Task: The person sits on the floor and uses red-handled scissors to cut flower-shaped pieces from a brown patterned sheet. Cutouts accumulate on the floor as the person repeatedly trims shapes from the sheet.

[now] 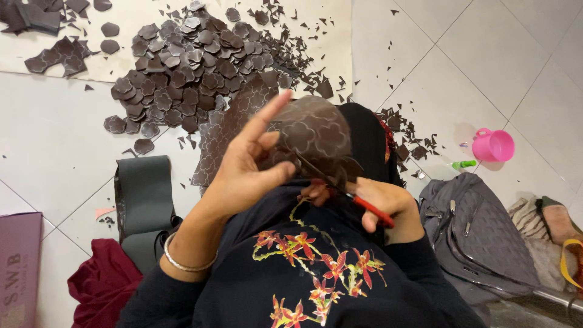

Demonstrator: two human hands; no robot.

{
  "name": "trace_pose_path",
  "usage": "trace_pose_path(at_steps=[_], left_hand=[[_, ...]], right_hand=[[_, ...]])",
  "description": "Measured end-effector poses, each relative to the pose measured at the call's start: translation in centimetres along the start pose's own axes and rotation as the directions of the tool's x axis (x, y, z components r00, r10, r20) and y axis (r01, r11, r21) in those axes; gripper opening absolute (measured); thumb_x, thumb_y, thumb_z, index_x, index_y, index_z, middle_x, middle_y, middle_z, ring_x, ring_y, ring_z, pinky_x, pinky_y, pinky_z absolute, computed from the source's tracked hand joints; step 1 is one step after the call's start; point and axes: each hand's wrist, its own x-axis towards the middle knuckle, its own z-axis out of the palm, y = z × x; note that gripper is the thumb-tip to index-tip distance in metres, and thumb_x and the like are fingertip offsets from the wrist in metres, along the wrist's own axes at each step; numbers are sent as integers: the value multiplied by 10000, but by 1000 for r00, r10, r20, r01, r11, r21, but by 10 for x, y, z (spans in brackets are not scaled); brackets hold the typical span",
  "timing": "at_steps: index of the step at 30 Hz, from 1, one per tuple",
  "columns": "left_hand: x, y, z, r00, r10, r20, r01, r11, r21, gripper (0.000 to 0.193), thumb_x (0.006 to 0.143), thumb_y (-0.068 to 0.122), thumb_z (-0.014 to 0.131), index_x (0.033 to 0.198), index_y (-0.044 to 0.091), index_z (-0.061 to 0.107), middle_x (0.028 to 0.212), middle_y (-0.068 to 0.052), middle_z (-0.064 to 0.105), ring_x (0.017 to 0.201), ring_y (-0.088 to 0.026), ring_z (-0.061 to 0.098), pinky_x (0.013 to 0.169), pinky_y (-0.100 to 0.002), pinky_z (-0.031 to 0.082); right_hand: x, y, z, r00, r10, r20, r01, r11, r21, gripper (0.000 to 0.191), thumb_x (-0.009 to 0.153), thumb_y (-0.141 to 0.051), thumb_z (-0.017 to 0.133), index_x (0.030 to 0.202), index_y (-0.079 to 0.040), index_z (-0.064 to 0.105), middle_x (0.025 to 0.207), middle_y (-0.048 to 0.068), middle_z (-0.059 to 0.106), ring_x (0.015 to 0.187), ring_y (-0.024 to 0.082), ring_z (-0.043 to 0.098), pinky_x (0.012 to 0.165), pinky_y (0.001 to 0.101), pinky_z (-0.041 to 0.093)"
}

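Note:
My left hand [249, 164] holds a dark brown sheet piece [313, 130] marked with flower outlines, pinched between thumb and fingers, index finger raised. My right hand [379, 203] grips red-handled scissors [340, 185] whose blades are at the lower edge of that piece. Both hands are above my lap, over a dark garment with red flower embroidery [316, 273]. A larger brown sheet with the same outlines [234, 124] lies on the floor beyond my left hand.
A heap of cut brown flower shapes [182, 67] and small offcuts [303, 54] lies on pale paper ahead. A grey strip [143, 194], a maroon cloth [103, 282] and a box [18, 267] sit left. A pink cup [493, 146] and grey quilted bag [477, 234] sit right.

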Motion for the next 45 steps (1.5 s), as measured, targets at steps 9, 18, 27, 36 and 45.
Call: trace_pose_path(at_steps=[9, 18, 27, 36, 45], left_hand=[[4, -41, 1, 921, 187, -342, -247, 959, -141, 830, 955, -103, 650, 1651, 73, 233, 1431, -150, 611, 1287, -184, 625, 1113, -327, 518], [3, -70, 23, 938, 182, -294, -200, 979, -30, 730, 957, -91, 668, 1595, 19, 332, 1405, -116, 609, 1267, -162, 607, 1108, -312, 502], [-3, -84, 6, 959, -113, -261, -12, 900, -436, 579, 974, 63, 653, 1514, 1, 450, 1281, -108, 676, 1072, -161, 661, 927, -297, 533], [3, -99, 9, 949, -186, -254, 52, 888, -458, 653, 935, -12, 665, 1529, 90, 414, 1135, -65, 714, 963, -117, 665, 836, -261, 552], [-7, -88, 12, 875, 283, -393, -209, 952, 222, 699, 975, -103, 679, 1604, 23, 401, 1032, -12, 625, 892, -46, 583, 807, -191, 499]], right_hand=[[-22, 18, 9, 913, -35, -406, 146, 958, 247, 792, 792, -602, 865, 1222, -2, 578, 1450, 268, 596, 1403, 365, 559, 1217, 480, 398], [23, 30, 24, 630, -52, -775, 440, 846, 301, 431, 854, -126, 772, 1240, -82, 585, 1220, 56, 645, 1199, 215, 619, 1082, 413, 477], [48, -4, 20, 499, -87, -862, 546, 804, 235, 228, 914, 82, 668, 1012, -89, 553, 1060, 58, 656, 1003, 187, 653, 941, 357, 534], [44, 16, 9, 499, -74, -863, 512, 829, 225, 229, 899, 81, 691, 1011, -83, 577, 995, 9, 619, 941, 126, 601, 883, 309, 491], [48, 21, 17, 456, -101, -884, 526, 832, 176, 254, 888, 113, 696, 1020, -73, 584, 1026, 13, 625, 929, 105, 596, 873, 279, 480]])
